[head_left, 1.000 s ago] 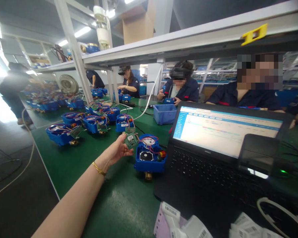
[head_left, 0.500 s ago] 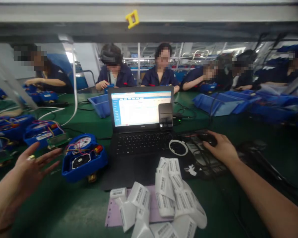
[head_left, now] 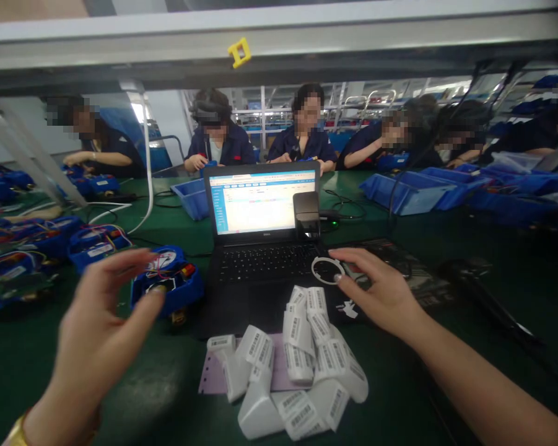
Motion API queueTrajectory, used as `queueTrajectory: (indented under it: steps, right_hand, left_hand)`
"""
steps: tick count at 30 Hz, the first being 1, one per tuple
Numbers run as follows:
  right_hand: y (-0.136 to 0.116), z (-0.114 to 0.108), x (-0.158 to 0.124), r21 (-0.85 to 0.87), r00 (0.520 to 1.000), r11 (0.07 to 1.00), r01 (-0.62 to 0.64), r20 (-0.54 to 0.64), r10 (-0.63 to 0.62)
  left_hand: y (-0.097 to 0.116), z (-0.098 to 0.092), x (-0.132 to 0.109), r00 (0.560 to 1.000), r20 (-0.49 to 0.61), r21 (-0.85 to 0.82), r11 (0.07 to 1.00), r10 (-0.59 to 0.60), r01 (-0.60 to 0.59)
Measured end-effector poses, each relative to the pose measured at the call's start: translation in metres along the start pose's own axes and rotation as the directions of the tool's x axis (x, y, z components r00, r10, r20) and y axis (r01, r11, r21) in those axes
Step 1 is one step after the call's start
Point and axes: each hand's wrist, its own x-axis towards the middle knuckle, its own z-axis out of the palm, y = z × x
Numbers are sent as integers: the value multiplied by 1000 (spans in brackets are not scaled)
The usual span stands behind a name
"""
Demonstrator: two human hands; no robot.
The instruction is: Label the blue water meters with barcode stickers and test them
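The right hand (head_left: 383, 294) hovers empty, fingers spread, just beside the heap of barcode labels (head_left: 292, 365) before the laptop (head_left: 264, 235). The left hand (head_left: 100, 328), loose and empty, hangs near a blue meter housing (head_left: 174, 282) holding wires and a dial.

Under my right hand (head_left: 381, 294) lies a thin white ring (head_left: 327, 271), flat on the dark surface just right of the laptop keys, my fingertips spread over its right edge. Just below it spills a heap of curled white barcode label strips (head_left: 297, 362), some resting on a pale pink sheet (head_left: 212, 379). Beyond my raised, open left hand (head_left: 100, 331) sits a blue meter housing (head_left: 170, 286), open-topped, with coloured wires and a red part inside.
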Motion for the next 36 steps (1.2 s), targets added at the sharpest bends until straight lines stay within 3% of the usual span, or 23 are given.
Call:
queueTrajectory:
  steps: [1,2,4,5,7,9,11,16,20,25,29,31,36]
  right_hand:
    - [-14,5,-4,16,996,998,66,59,-67]
    - [-26,10,-8,31,986,992,122,108,-125]
    - [-41,16,-15,67,967,981,183,166,-191]
    - [-44,19,-17,83,961,978,193,183,-205]
    - [-45,22,-19,99,957,976,193,201,-210]
    - [-43,23,-19,106,956,977,183,211,-202]
    - [-39,24,-19,117,956,979,169,221,-191]
    - [-42,22,-17,178,955,979,98,260,-143]
    - [-59,16,-3,329,915,941,-78,399,-64]
    - [-81,16,23,618,844,692,-372,535,-24]
    - [-79,26,28,737,812,462,-493,581,-60]
    - [-73,30,25,753,791,368,-546,608,-68]
    - [-56,30,20,722,761,333,-607,648,-17]
  left_hand:
    - [18,9,-1,977,201,43,996,71,-81]
    - [33,18,-2,914,373,40,982,158,-186]
    - [48,35,-9,757,622,-6,968,201,-252]
    - [51,43,-13,686,697,-23,963,209,-269]
    - [50,57,-22,586,786,-24,957,197,-290]
    - [45,68,-29,548,817,-14,955,181,-295]
    - [40,75,-31,545,818,-27,960,182,-280]
    - [41,75,-23,605,749,-149,958,270,-243]
    - [53,65,-8,640,691,-284,941,336,-187]
    - [62,60,4,722,624,-449,893,298,19]
    - [50,62,3,773,609,-586,759,180,285]
    - [41,64,2,785,601,-633,690,151,352]
    - [20,67,5,813,570,-676,630,119,382]
